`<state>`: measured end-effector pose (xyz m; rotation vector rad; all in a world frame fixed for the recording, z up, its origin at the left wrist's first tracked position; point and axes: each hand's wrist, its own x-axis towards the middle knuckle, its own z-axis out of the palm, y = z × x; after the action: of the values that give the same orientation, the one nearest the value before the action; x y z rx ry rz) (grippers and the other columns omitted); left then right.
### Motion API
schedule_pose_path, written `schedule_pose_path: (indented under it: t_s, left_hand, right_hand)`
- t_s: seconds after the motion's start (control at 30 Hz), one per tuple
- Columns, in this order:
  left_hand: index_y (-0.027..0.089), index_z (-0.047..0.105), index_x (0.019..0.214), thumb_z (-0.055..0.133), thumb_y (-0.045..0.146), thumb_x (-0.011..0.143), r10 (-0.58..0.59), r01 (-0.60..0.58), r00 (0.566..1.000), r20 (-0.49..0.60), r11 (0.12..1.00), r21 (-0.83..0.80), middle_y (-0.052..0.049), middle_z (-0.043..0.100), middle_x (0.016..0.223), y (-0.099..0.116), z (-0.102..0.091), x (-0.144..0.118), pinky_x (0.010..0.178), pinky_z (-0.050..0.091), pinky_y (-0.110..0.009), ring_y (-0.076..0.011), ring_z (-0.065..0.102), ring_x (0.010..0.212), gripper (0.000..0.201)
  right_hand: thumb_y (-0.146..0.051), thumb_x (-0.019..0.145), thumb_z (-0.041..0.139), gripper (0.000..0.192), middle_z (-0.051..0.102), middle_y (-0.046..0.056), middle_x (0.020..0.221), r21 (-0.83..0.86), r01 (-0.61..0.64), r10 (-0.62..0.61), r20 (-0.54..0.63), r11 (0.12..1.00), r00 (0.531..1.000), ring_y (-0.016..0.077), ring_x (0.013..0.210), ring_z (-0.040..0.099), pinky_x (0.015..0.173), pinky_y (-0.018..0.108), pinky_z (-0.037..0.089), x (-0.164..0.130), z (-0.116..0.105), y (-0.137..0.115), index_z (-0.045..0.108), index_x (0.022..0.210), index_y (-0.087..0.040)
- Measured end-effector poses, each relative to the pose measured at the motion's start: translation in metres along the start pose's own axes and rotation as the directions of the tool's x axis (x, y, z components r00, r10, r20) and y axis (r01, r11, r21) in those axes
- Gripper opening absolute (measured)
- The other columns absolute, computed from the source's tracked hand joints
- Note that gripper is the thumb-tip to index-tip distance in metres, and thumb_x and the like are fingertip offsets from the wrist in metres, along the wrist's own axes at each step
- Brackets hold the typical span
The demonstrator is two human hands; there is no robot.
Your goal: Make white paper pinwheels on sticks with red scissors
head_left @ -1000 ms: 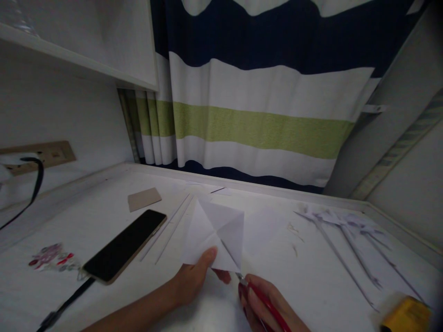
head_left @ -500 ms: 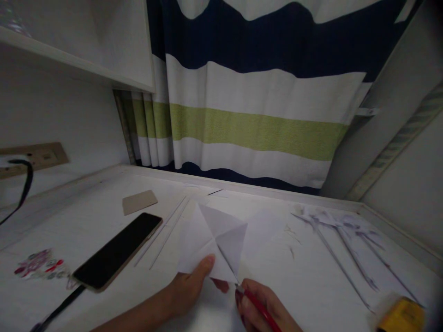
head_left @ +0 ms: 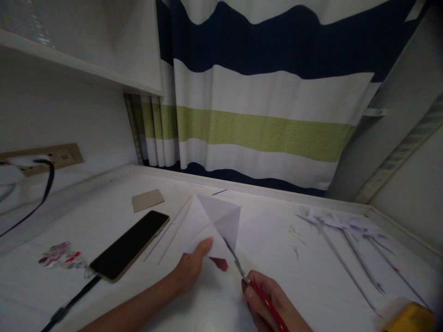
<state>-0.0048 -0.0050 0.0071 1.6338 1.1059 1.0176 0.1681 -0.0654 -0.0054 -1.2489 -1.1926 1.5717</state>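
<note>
Two hands: left (head_left: 190, 269) on folded paper (head_left: 215, 226), right (head_left: 273, 302) with red-handled cutter (head_left: 254, 288).

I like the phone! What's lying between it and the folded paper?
In the head view, thin white paper strips lie between the black phone and folded white paper.

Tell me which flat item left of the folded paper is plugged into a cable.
The black phone: a dark cable runs from its near end. The tan card behind it lies loose, as does the sticker sheet.
</note>
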Motion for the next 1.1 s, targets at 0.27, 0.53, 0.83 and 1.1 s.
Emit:
schedule_pose_path:
  t_s: [0.27,0.53,0.83,1.1]
  left_hand:
    - [0.018,0.043,0.041,0.03,0.033,0.072,-0.18,0.159,0.942,0.284,0.983,0.095,0.003,0.042,0.038,0.002,-0.003,0.002,0.043,0.032,-0.021,-0.0099,0.037,0.037,0.037]
    - [0.017,0.043,0.05,0.037,0.032,0.072,-0.215,0.179,0.811,0.544,0.977,0.12,0.004,0.039,0.044,-0.001,0.002,0.002,0.038,0.025,-0.019,-0.0083,0.035,0.038,0.028]
    - [0.017,0.035,0.052,0.066,0.045,0.057,-0.081,0.002,0.857,0.509,0.988,0.155,0.008,0.029,0.048,0.0,0.005,0.004,0.042,0.016,-0.02,-0.0062,0.025,0.046,0.043]
    - [0.014,0.051,0.075,0.044,0.074,0.056,-0.139,0.292,0.741,0.657,0.948,-0.127,0.007,0.04,0.047,-0.008,0.032,-0.008,0.032,0.025,-0.018,-0.0059,0.034,0.032,0.063]
  right_hand:
    - [-0.049,0.066,0.059,0.034,0.053,-0.005,0.05,-0.16,0.209,-0.244,-0.247,0.965,0.938,0.0042,0.034,0.036,0.031,0.015,0.024,0.02,-0.049,-0.021,0.048,0.07,-0.017]
    - [-0.03,0.054,0.071,0.028,0.043,-0.009,0.047,-0.085,0.132,-0.145,-0.174,0.988,0.974,0.004,0.033,0.034,0.03,0.015,0.028,0.018,-0.035,-0.01,0.048,0.062,-0.017]
    - [-0.034,0.066,0.065,0.025,0.044,-0.009,0.044,0.053,0.222,-0.186,-0.379,0.974,0.907,0.0088,0.039,0.042,0.037,0.019,0.033,0.011,-0.037,-0.016,0.044,0.063,-0.02]
    - [-0.034,0.065,0.066,0.026,0.047,-0.006,0.041,0.115,0.294,-0.226,-0.401,0.949,0.888,0.0091,0.038,0.042,0.038,0.02,0.031,0.004,-0.017,-0.008,0.046,0.059,-0.019]
